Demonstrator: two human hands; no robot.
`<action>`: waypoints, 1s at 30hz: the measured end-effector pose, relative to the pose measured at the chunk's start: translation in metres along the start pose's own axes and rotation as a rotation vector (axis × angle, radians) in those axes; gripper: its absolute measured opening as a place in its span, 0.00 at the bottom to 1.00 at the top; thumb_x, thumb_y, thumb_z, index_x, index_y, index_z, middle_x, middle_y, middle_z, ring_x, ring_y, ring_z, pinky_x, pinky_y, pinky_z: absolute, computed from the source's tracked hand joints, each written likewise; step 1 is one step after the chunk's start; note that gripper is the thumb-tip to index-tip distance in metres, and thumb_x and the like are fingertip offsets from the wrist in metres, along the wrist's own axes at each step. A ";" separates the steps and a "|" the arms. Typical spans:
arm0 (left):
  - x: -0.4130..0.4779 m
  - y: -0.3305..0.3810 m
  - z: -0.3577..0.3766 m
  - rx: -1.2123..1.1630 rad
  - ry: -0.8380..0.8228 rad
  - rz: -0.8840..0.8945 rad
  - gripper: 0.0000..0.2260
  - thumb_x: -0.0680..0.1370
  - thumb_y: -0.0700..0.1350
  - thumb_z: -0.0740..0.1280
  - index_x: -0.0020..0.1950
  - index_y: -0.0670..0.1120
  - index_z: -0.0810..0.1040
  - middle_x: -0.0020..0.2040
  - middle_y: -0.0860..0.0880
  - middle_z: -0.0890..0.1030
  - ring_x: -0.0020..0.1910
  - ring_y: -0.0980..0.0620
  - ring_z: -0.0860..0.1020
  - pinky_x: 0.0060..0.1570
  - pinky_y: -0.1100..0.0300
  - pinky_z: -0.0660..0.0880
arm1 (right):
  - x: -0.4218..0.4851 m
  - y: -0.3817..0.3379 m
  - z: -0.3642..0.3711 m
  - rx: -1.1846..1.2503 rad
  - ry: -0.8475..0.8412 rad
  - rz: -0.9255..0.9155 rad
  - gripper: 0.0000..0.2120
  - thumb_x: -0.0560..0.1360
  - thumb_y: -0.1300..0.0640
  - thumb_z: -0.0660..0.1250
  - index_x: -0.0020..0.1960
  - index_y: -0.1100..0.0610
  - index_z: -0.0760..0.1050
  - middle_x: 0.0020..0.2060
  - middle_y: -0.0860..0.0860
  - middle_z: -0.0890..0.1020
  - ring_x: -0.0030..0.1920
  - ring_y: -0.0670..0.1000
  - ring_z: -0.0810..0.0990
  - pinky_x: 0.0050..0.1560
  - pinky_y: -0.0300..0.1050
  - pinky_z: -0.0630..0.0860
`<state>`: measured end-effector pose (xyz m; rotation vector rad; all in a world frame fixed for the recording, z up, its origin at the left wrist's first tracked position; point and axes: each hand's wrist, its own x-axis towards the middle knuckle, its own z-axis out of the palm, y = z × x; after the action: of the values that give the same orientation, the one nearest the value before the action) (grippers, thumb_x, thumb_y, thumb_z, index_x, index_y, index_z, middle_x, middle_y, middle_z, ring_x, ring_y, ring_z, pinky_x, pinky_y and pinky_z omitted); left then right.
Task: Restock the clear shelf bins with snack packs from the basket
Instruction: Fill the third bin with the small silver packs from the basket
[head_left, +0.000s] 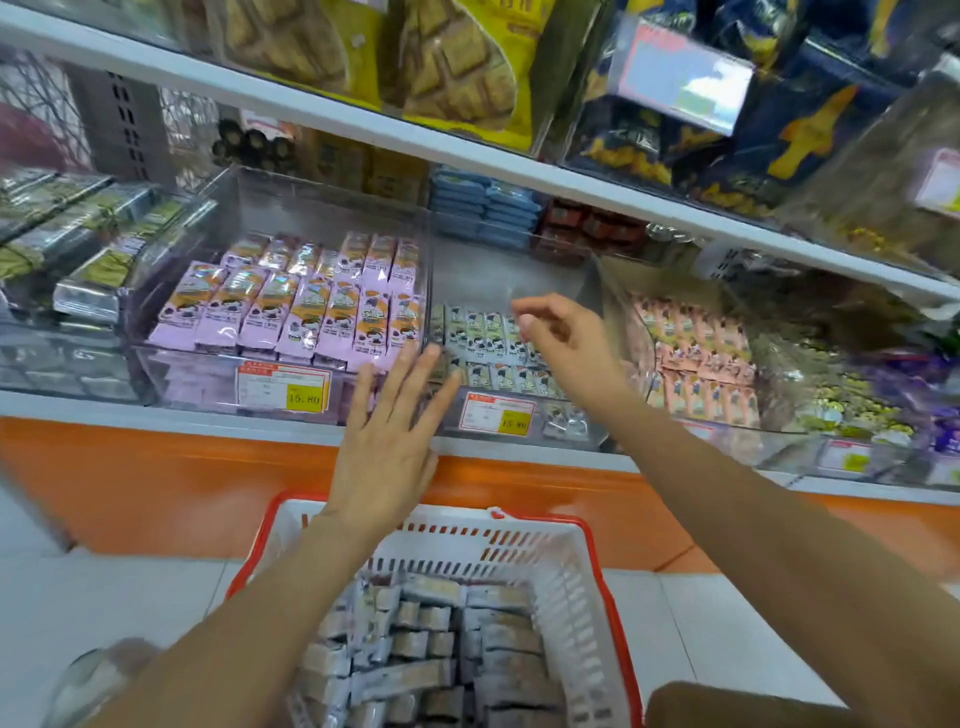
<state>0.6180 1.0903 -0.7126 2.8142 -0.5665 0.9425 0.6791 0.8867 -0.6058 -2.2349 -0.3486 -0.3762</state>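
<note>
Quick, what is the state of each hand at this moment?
Left hand: open, fingers straight, holding nothing.
Right hand: open, fingers loosely curled, nothing visible in it.

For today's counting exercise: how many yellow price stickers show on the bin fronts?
3: sticker below purple packs, sticker below green packs, blurred sticker far right; others may be hidden.

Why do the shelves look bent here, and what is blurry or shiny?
Head view: the wide lens bows the shelf edge; motion smears the right hand, the left hand less; the clear bin carries pale glare on its wall; goods at the far right are blurred; lighting is even, with no hard shadows.
</note>
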 end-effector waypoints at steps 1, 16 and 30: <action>-0.003 0.003 -0.001 -0.001 0.000 -0.004 0.43 0.69 0.42 0.73 0.80 0.49 0.57 0.80 0.41 0.54 0.80 0.40 0.51 0.76 0.39 0.48 | -0.011 -0.008 -0.001 0.035 0.006 -0.039 0.09 0.80 0.59 0.65 0.57 0.53 0.80 0.48 0.51 0.84 0.48 0.50 0.82 0.51 0.46 0.79; -0.087 0.017 0.045 -0.058 -0.463 0.009 0.43 0.56 0.43 0.82 0.70 0.43 0.73 0.66 0.40 0.75 0.65 0.38 0.72 0.65 0.41 0.67 | -0.171 0.086 0.073 -0.040 -0.284 0.094 0.05 0.79 0.55 0.67 0.53 0.52 0.81 0.43 0.45 0.82 0.42 0.43 0.79 0.44 0.41 0.77; -0.119 0.000 0.108 0.033 -0.635 -0.018 0.44 0.59 0.43 0.80 0.74 0.40 0.69 0.71 0.38 0.72 0.72 0.38 0.67 0.75 0.44 0.47 | -0.213 0.187 0.159 -0.354 -0.587 0.374 0.15 0.80 0.50 0.63 0.66 0.52 0.73 0.61 0.50 0.77 0.62 0.52 0.74 0.59 0.48 0.73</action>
<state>0.5907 1.1025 -0.8701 3.1153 -0.5813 0.0255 0.5771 0.8675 -0.9135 -2.6637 -0.1612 0.4625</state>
